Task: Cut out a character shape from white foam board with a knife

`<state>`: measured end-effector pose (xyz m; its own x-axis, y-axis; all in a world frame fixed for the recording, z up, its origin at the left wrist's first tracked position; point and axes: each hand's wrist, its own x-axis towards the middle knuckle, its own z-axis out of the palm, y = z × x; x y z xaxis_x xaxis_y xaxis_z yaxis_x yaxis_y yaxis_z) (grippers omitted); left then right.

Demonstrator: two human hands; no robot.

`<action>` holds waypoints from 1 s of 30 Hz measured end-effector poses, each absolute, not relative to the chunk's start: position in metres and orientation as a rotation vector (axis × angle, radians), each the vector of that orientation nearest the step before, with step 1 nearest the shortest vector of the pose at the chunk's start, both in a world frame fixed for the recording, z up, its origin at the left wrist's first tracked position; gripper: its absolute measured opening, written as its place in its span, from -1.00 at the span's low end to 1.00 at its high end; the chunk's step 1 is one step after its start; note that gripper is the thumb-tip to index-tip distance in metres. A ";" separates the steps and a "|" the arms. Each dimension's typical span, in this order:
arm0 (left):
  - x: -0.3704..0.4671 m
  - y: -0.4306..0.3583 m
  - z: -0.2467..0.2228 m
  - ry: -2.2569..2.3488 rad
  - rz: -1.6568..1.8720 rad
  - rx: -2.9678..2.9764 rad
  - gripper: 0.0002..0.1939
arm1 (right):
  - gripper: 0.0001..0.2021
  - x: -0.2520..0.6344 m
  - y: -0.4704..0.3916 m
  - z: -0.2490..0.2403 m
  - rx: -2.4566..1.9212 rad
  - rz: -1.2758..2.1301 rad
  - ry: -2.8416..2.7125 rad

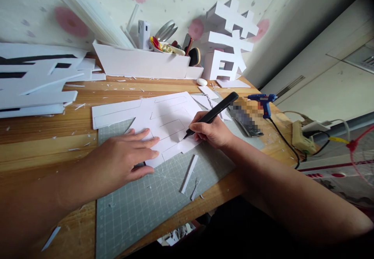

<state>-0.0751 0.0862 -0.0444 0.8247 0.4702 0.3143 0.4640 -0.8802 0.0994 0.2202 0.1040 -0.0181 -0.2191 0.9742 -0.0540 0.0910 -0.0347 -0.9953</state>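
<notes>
A white board [172, 114] with thin drawn outlines lies on the grey-green cutting mat [131, 208]. My left hand [131, 153] rests flat on its lower left part, fingers spread. My right hand [209, 130] is closed around a black pen-like tool [219, 109], whose thin tip touches the board near its lower right edge. Whether that tip is a blade is too small to tell. A narrow white strip [189, 174] and small curled scraps lie on the mat below the board.
Cut white boards [35, 79] are stacked at the left. Behind stand a white organiser box [143, 62] with tools and a white character-shaped model [226, 40]. A blue glue gun [264, 103] and a power strip [302, 136] are at the right.
</notes>
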 end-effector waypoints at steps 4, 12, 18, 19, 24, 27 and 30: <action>-0.075 0.086 -0.044 0.790 0.481 2.928 -0.81 | -0.75 0.225 0.105 -0.016 -1.231 1.347 -1.404; -0.073 0.087 -0.042 0.750 0.511 3.011 -0.79 | -0.77 0.235 0.109 -0.017 -1.221 1.335 -1.392; -0.072 0.086 -0.042 0.713 0.565 3.011 -0.75 | -0.78 0.243 0.111 -0.019 -1.229 1.291 -1.394; -0.072 0.087 -0.042 0.717 0.566 3.007 -0.76 | -0.79 0.245 0.111 -0.020 -1.231 1.284 -1.400; -0.073 0.087 -0.041 0.733 0.538 2.988 -0.80 | -0.82 0.250 0.114 -0.023 -1.225 1.236 -1.411; -0.073 0.086 -0.041 0.731 0.534 2.983 -0.79 | -0.84 0.250 0.115 -0.025 -1.204 1.231 -1.392; -0.073 0.085 -0.041 0.769 0.512 2.955 -0.79 | -0.84 0.251 0.116 -0.027 -1.193 1.218 -1.384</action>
<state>-0.0733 0.0847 -0.0413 0.8219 0.4814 0.3044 0.4663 -0.8756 0.1256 0.2513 0.1158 -0.0268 -0.1173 0.9925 0.0330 0.0931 0.0441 -0.9947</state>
